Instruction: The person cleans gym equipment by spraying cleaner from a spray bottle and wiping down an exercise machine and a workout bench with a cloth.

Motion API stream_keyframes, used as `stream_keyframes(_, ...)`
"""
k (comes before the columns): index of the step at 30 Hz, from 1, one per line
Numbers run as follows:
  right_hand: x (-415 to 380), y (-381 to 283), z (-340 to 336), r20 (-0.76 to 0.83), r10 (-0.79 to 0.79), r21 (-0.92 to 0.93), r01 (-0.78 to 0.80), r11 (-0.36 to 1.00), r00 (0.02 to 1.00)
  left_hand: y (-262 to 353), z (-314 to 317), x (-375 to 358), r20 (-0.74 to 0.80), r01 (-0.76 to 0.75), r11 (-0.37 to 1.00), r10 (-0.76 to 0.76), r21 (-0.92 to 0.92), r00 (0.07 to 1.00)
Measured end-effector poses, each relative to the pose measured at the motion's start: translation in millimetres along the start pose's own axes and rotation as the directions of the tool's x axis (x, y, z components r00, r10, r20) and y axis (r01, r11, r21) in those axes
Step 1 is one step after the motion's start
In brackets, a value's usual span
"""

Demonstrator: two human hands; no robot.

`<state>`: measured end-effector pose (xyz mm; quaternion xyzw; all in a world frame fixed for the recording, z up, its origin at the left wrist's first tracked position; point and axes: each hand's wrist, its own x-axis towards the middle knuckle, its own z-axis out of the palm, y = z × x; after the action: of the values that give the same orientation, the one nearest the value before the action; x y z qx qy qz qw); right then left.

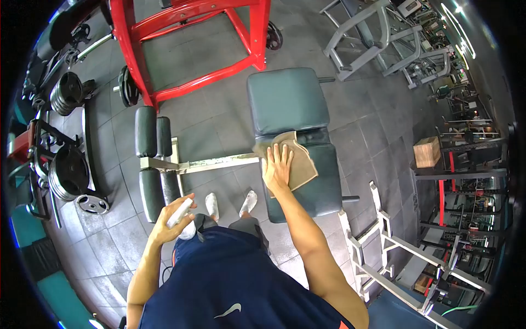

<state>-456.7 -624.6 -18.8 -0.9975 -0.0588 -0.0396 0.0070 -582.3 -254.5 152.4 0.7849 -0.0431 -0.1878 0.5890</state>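
Observation:
My left hand [165, 222] is wrapped round a white spray bottle [179, 214], held in front of my left side. My right hand [278, 166] lies flat with its fingers spread on a brown cloth [301, 168]. Under the cloth is a dark green padded bench [287, 104] in two sections. The cloth lies across the gap between the pads and partly over the nearer one. A metal bar [219, 162] runs left from the bench to dark roller pads [146, 131].
A red steel frame [203, 85] stands beyond the bench. Weight plates [68, 172] sit on racks at left. Grey machines [361, 41] are at the upper right. A white metal frame [378, 236] and a wooden box [427, 152] stand to the right.

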Motion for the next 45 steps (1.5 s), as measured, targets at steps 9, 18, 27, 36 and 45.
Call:
stream_keyframes(9,51.3,-53.4,21.5,-0.032,-0.173,-0.047,0.171,0.984,0.984,-5.0,-26.7,-26.6,0.005,0.001,0.999,-0.001,0.043,1.000)
stream_keyframes(18,78.2,124.8,-74.4,0.117,0.140,-0.153,-0.122,0.981,0.983,-29.0,-54.5,-74.3,-0.138,0.125,0.992,-0.120,0.030,0.983)
stream_keyframes(27,87.9,118.6,-51.9,0.210,0.226,-0.176,-0.191,0.966,0.951,-41.2,-36.6,-77.2,-0.208,0.182,0.983,-0.180,-0.011,0.961)
stream_keyframes(36,54.5,24.8,-32.0,0.070,0.173,0.760,-0.165,0.629,0.982,29.0,8.7,28.4,-0.047,0.003,0.997,0.001,0.076,0.999)
stream_keyframes(45,97.6,254.6,-124.4,0.023,0.567,0.744,-0.393,0.541,0.823,27.8,44.4,13.0,-0.167,0.100,0.993,-0.090,0.054,0.982)
